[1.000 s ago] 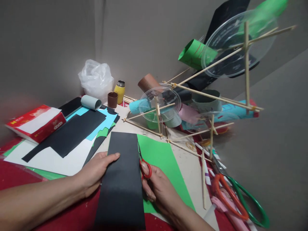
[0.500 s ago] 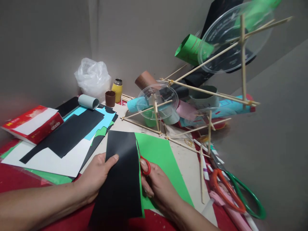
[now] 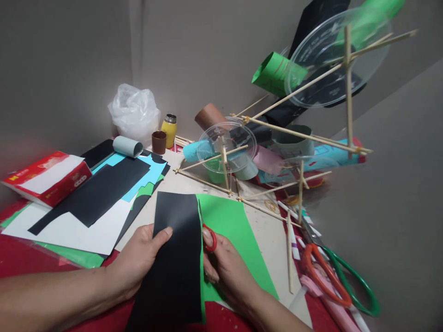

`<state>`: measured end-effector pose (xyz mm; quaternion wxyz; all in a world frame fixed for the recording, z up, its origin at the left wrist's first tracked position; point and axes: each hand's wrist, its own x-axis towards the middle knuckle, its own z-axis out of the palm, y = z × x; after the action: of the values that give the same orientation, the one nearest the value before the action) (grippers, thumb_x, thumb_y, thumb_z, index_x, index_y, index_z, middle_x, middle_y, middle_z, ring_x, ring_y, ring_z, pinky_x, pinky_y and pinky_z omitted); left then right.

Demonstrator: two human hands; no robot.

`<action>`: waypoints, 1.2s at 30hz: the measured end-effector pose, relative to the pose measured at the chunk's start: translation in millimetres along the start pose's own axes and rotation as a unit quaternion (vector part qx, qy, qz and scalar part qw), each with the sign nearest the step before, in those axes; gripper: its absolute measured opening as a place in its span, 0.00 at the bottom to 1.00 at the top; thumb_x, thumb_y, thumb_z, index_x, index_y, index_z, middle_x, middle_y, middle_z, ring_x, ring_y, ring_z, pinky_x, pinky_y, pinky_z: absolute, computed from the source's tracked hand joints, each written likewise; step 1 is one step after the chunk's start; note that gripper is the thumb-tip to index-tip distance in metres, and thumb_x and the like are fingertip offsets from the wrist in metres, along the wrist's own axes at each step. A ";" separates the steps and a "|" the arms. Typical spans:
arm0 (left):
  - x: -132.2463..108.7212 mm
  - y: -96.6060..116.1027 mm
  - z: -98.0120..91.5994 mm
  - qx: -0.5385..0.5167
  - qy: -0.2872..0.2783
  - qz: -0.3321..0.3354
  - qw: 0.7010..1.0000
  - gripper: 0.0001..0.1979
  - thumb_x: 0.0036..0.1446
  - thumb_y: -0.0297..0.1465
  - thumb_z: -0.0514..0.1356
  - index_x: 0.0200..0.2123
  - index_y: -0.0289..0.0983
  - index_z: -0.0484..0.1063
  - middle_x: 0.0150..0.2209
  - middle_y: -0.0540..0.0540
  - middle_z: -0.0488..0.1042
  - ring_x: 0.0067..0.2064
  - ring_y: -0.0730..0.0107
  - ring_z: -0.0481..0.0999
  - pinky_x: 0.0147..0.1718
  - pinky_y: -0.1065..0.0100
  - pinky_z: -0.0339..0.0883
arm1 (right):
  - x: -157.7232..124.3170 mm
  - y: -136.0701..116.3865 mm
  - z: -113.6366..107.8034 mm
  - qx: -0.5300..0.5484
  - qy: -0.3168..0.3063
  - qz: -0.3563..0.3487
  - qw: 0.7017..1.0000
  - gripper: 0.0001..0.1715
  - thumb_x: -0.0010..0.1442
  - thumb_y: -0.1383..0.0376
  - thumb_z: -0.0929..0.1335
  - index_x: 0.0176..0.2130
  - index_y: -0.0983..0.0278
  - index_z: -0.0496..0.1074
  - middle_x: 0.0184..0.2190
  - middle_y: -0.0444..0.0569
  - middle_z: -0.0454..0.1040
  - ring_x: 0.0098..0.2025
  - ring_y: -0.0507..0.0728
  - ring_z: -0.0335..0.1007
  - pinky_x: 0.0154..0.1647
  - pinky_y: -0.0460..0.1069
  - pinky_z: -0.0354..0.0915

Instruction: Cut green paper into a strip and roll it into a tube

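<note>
Black paper point(image 3: 178, 258) being held in front of green paper point(image 3: 238, 230), left edge being pinched by left hand point(image 3: 140, 252), seemingly for steadiness; scissors point(image 3: 214, 240) being gripped by right hand point(image 3: 224, 260), blades being aligned along right edge, presumably for control.

Left grip point(image 3: 139, 256) pinched, right grip point(image 3: 224, 260) curled, forearms point(image 3: 65, 295) angled inward

left hand point(image 3: 140, 251): bare | right hand point(image 3: 226, 263): bare | left forearm point(image 3: 58, 295): bare | right forearm point(image 3: 273, 308): bare

A black sheet point(image 3: 176, 258) overlaps green paper point(image 3: 235, 244), red-handled scissors point(image 3: 215, 240) at its right edge.
</note>
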<state>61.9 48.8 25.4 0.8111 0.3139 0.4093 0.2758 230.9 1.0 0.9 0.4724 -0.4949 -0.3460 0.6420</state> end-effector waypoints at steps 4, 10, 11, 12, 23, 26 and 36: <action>-0.6 1.0 0.8 -0.004 -0.006 -0.002 1.000 0.21 0.51 0.41 0.66 0.44 0.33 0.75 0.37 0.40 0.80 0.30 0.62 0.78 0.32 0.66 0.72 | -0.5 -2.4 1.3 -0.014 0.016 -0.003 1.000 0.26 0.62 0.45 0.62 0.26 0.63 0.63 0.07 0.34 0.54 0.11 0.45 0.41 0.13 0.42 0.40; -0.3 0.4 -0.8 0.001 0.000 -0.008 1.000 0.19 0.52 0.39 0.66 0.43 0.32 0.76 0.34 0.40 0.80 0.29 0.64 0.77 0.31 0.67 0.71 | 0.8 -0.5 -1.5 -0.016 0.020 0.004 1.000 0.26 0.61 0.44 0.63 0.26 0.63 0.64 0.07 0.33 0.52 0.10 0.46 0.38 0.12 0.43 0.41; -0.4 0.2 -1.1 0.003 -0.002 -0.006 1.000 0.19 0.52 0.40 0.65 0.43 0.33 0.76 0.34 0.40 0.80 0.29 0.64 0.78 0.31 0.67 0.71 | 1.0 -1.7 -1.9 -0.019 0.018 0.001 1.000 0.27 0.61 0.44 0.62 0.26 0.63 0.64 0.07 0.33 0.53 0.10 0.46 0.39 0.12 0.43 0.41; -0.6 0.0 -1.5 0.005 -0.005 -0.004 1.000 0.19 0.52 0.40 0.65 0.43 0.33 0.76 0.35 0.40 0.80 0.29 0.63 0.78 0.32 0.67 0.72 | 1.2 -3.2 -2.3 -0.023 0.015 -0.002 1.000 0.27 0.61 0.44 0.62 0.26 0.63 0.64 0.07 0.34 0.53 0.10 0.46 0.41 0.12 0.43 0.41; 0.3 -0.2 -3.9 0.013 -0.017 0.005 1.000 0.18 0.54 0.39 0.64 0.44 0.33 0.75 0.36 0.41 0.80 0.31 0.63 0.78 0.34 0.66 0.71 | 2.5 -8.0 -10.6 -0.033 0.007 -0.006 0.999 0.27 0.59 0.44 0.64 0.24 0.64 0.64 0.07 0.33 0.52 0.10 0.44 0.38 0.12 0.42 0.39; -0.4 -0.8 -3.6 0.017 -0.005 0.008 1.000 0.18 0.54 0.39 0.64 0.44 0.33 0.75 0.35 0.40 0.80 0.32 0.61 0.78 0.33 0.66 0.71 | 3.5 -3.6 -11.2 -0.023 0.007 -0.005 1.000 0.26 0.60 0.46 0.65 0.24 0.64 0.64 0.07 0.32 0.52 0.10 0.44 0.38 0.12 0.41 0.39; -2.6 -2.8 -4.7 0.011 -0.026 0.021 0.999 0.22 0.50 0.42 0.66 0.44 0.33 0.74 0.37 0.39 0.80 0.32 0.60 0.78 0.34 0.65 0.71 | 5.0 -13.4 -8.3 -0.059 -0.002 -0.025 0.998 0.27 0.61 0.44 0.62 0.26 0.64 0.64 0.07 0.34 0.54 0.10 0.45 0.40 0.12 0.43 0.40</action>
<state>57.2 46.5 22.5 0.8119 0.3387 0.3846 0.2797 242.2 9.8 9.3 0.4576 -0.5122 -0.3964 0.6092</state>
